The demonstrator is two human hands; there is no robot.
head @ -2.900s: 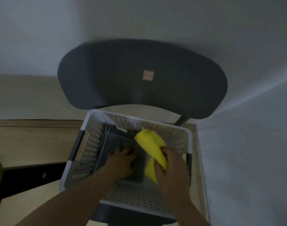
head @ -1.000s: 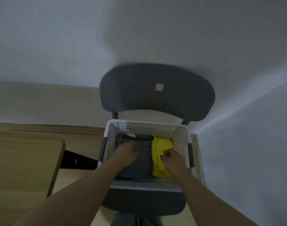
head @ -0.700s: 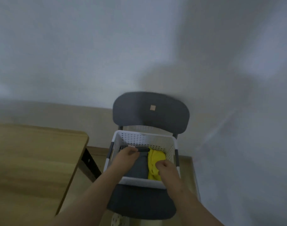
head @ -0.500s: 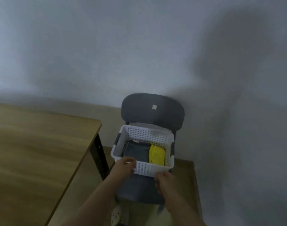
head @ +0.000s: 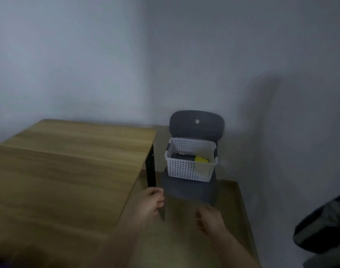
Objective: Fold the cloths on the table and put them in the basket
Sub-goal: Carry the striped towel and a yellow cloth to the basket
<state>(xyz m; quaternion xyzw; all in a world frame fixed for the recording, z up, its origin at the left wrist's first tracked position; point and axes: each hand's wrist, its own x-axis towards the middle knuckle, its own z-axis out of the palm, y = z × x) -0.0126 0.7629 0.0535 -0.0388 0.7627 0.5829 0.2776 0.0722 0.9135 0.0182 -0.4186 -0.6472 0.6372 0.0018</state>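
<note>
A white perforated basket (head: 188, 170) stands on the seat of a dark grey chair (head: 196, 124) in the room's corner. Inside it lie a folded grey cloth (head: 182, 156) on the left and a folded yellow cloth (head: 202, 159) on the right. My left hand (head: 151, 201) hangs in the air near the table's corner, well short of the basket, its fingers loosely curled and holding nothing. My right hand (head: 208, 220) is lower and to the right, also loosely curled and holding nothing.
A wooden table (head: 68, 167) with a black leg (head: 150, 169) fills the left side, its top bare where visible. Walls meet behind the chair. A dark object (head: 323, 227) juts in at the right edge. Wooden floor lies between me and the chair.
Both hands left the basket, letting go of the yellow and grey cloths, and drew back toward me. The view pulled away, so the chair and basket now look small and the table has come into sight.
</note>
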